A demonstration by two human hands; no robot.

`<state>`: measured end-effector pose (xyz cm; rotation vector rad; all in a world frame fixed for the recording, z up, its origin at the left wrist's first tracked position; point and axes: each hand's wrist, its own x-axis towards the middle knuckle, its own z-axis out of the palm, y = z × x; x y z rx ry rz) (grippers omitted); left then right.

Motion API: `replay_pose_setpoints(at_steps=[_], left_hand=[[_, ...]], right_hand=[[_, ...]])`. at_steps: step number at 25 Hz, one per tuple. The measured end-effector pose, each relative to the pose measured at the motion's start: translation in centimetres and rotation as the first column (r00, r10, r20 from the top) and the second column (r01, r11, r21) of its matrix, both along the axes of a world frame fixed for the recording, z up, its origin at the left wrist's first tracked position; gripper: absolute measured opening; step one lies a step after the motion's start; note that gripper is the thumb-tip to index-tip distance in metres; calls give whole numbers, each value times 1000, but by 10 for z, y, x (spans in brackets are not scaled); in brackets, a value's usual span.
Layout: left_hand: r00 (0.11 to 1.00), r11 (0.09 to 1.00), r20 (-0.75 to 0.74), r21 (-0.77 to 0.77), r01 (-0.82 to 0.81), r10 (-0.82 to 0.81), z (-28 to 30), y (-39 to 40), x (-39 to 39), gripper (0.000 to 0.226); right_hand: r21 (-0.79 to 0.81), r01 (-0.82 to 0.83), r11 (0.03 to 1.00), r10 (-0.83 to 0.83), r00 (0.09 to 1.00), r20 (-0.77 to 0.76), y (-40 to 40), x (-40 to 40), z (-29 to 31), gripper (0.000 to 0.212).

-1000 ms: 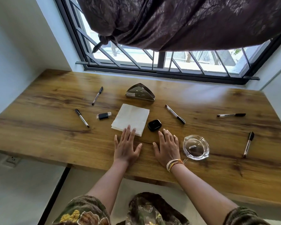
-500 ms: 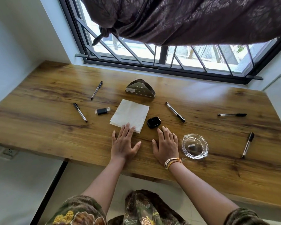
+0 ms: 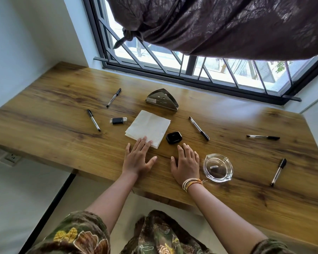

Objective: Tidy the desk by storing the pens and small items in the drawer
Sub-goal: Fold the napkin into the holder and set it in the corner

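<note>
Both hands lie flat, fingers spread and holding nothing, at lower centre of the brown wooden desk (image 3: 44, 136); the left hand (image 3: 139, 158) has fingertips on the near edge of the white folded paper napkin (image 3: 148, 128); the right hand (image 3: 186, 163) rests just below the small black rounded case (image 3: 173, 137) and left of the clear glass ashtray (image 3: 218, 167); five black-capped pens lie scattered: upper left (image 3: 113, 97), left (image 3: 93, 120), centre (image 3: 199, 128), right (image 3: 262, 137), lower right (image 3: 278, 171); a black USB stick (image 3: 118, 120) sits left of the napkin.
</note>
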<state>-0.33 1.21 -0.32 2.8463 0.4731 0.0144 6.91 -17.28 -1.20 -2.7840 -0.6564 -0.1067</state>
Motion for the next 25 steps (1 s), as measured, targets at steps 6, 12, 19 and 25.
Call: replay_pose_setpoints(at_steps=[6, 12, 19, 25], left_hand=[[938, 932, 280, -350, -97, 204, 11, 15, 11, 51], [835, 902, 429, -397, -170, 346, 35, 58, 44, 31], [951, 978, 308, -200, 67, -2, 27, 103, 61, 41], [982, 977, 38, -103, 186, -183, 5, 107, 68, 59]], right_hand=[[36, 3, 999, -2, 1000, -23, 3, 4, 8, 48], [416, 126, 901, -144, 989, 13, 59, 24, 33, 28], [137, -29, 990, 53, 984, -170, 134, 81, 59, 51], [-273, 47, 961, -147, 921, -361, 147, 115, 60, 78]])
